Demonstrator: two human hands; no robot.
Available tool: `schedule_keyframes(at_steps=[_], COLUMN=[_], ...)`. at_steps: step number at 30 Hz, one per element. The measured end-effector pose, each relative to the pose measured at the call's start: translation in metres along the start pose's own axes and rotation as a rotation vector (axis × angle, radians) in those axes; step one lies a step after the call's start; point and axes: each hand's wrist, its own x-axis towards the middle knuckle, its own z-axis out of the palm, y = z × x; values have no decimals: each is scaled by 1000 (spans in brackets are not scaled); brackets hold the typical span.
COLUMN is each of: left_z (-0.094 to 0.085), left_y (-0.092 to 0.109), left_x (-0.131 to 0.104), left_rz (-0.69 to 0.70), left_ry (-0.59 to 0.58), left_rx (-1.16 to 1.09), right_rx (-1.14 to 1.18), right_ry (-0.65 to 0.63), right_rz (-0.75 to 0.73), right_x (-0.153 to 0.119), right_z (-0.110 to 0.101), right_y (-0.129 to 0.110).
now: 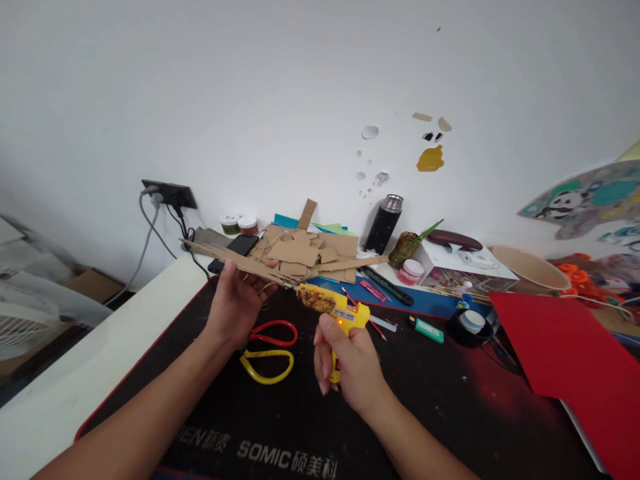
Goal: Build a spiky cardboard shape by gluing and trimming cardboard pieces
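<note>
My left hand (239, 297) is closed on a long piece of cardboard (235, 259), raised above the desk mat and tilted. In my right hand (350, 357) is a yellow hot glue gun (345, 313), its orange light lit and a clear glue stick (384, 324) poking out of the back. The gun's nozzle points left and lies at the cardboard's lower edge; whether they touch I cannot tell. Below my left hand lie scissors with one red and one yellow handle (267, 367); their blades are hidden.
Cardboard scraps (300, 250) are heaped by the wall, beside a black flask (384, 223). A utility knife (387, 285), a green-capped glue stick or marker (426, 329) and a pink jar (411, 271) lie right of them. Red card (560, 360) covers the right side. Cables (150, 247) hang left.
</note>
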Motion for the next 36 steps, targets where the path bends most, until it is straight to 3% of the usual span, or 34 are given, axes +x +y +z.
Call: schedule_keyframes(at_steps=[36], left_z=[-3], left_y=[-1], left_x=[2], left_rz=[16], left_ry=[-6], left_rx=[-21], right_rx=[-47], right_ry=[-18], right_rz=[7], right_x=[-1], right_z=[0], right_y=[-1])
